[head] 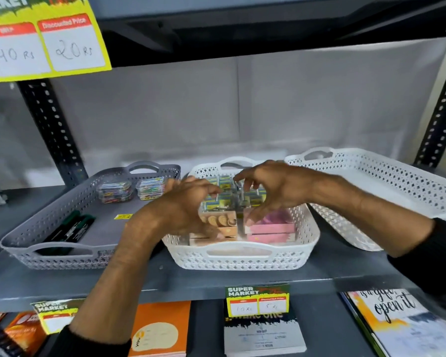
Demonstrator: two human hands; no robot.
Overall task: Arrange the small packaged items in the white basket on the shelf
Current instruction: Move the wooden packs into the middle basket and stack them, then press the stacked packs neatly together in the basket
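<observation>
Grey shelf (332, 264), white basket (242, 256) long axis front-to-back, left hand (188, 204) and right hand (271, 186) loosely curled over small packages (214, 202)

Grey metal shelf (332, 264), flat board on black perforated uprights (54, 130), a pale sheet hung behind. Three plastic lattice baskets sat directly on it in a row. Left: a shallow grey lattice basket with loop handles (21, 243), long side running back from the front edge. Middle: a small white lattice basket with cut-out handles (242, 258), close beside the grey one, near the front lip. Right: a larger white lattice basket (386, 173), just beside the middle basket, set further back and angled. Two yellow-and-green supermarket price tags (258, 297) hung off the shelf's front edge, one under the middle basket, one toward the left.
</observation>
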